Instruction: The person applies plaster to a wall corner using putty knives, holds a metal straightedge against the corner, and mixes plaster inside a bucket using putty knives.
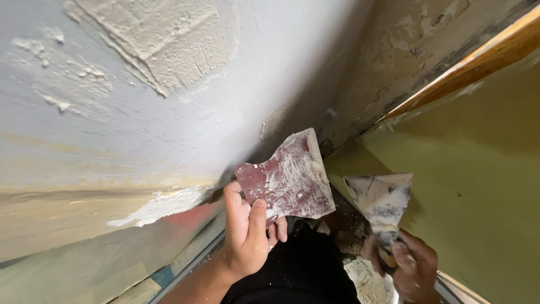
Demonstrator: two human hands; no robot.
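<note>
Upper left of frame I see a thick patch of rough plaster (163, 39) on the grey wall (270, 73), with small crumbs of filler scattered left of it. Lower left, a white smear of fresh filler (163, 205) sits along the seam where the grey wall meets a beige band (67, 219); under that, a reddish spot and pale tile-like panels running to the bottom edge. Centre frame, my left hand (244, 236) comes up from the bottom, forearm angled in from lower centre, thumb up on the front face and fingers wrapped behind, clamped on the lower edge of a dark red scraper plate (289, 180) streaked with white filler. The plate is held flat-on to the camera, just off the wall near the corner; I can't tell if its top edge touches the wall. It blocks my view of the corner base. Below it, dark clothing (304, 270) fills bottom centre. Right of that, my right hand (408, 264), smeared with filler, is closed around the handle of a putty knife (382, 200), blade pointing up, dirty white and grey, apart from the red plate with a gap between them. Debris lies on the floor between the two tools. Right side of frame is a yellow-green wall (484, 186); upper right, a wooden strip (467, 70) runs diagonally over a scraped, patchy surface.
</note>
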